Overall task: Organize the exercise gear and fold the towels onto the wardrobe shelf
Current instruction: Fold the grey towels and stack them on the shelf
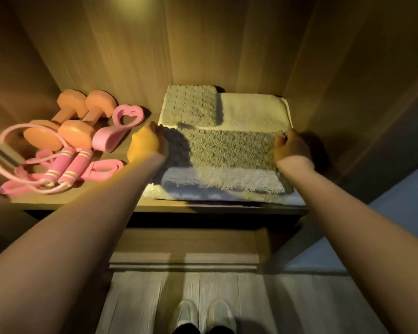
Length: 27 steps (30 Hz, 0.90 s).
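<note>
Towel (229, 148) ends gripped by both outstretched hands (147, 143) (291, 145), fingers apparently curled under.

Warm light (128, 0) from above washes the wardrobe's wood-grain back panel (179, 44) and side walls (348, 68). Below the shelf (203, 208) stands a lower wooden unit (186, 247), with pale plank floor (143, 304) beneath.

front towel (229, 148): cloth; a shaggy, rough, matt pile is shown
back towel (191, 104): cloth, tufted in small squares, matt
cream towel (251, 109): cloth, finer pile
shelf (82, 198): wood-grain board, smooth, matt
dumbbells (75, 131): coated smooth and matt
jump rope handles (65, 165): covered in matt, foam-like grip
floor (251, 304): pale wood-grain planks
</note>
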### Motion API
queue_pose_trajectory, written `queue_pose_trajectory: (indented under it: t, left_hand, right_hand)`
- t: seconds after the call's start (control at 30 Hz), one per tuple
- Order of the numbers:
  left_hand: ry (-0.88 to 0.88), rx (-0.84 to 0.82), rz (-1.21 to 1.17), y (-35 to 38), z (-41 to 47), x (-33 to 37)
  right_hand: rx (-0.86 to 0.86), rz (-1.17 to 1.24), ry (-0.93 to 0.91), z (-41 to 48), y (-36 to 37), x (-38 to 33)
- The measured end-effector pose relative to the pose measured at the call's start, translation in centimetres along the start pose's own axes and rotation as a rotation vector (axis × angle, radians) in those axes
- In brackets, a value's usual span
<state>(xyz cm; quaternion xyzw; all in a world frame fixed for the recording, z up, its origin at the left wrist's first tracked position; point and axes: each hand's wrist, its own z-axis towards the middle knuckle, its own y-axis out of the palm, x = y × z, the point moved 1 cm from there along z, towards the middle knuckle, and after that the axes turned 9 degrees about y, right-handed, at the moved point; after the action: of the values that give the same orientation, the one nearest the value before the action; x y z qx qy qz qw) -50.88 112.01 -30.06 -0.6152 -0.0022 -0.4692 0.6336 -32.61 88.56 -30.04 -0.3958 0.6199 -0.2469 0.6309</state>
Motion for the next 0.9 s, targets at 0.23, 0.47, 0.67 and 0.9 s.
queue_pose_trajectory:
  t: [0.23,0.47,0.67,0.9]
  left_hand:
    - [0.167,0.057,0.295,0.9,0.6,0.9]
    - [0.565,-0.224,0.261,3.4,-5.2,5.5]
    - [0.456,-0.312,0.442,4.0,-5.2,1.4]
    - [0.197,-0.393,0.546,1.0,-4.2,0.5]
  right_hand:
    - [0.114,-0.271,-0.087,0.6,0.8,-1.0]
    - [-0.192,-0.328,-0.426,-5.3,3.3,-3.1]
    - [-0.208,-0.487,-0.336,-4.5,4.6,-0.1]
    - [-0.156,-0.475,-0.074,-4.5,1.1,3.4]
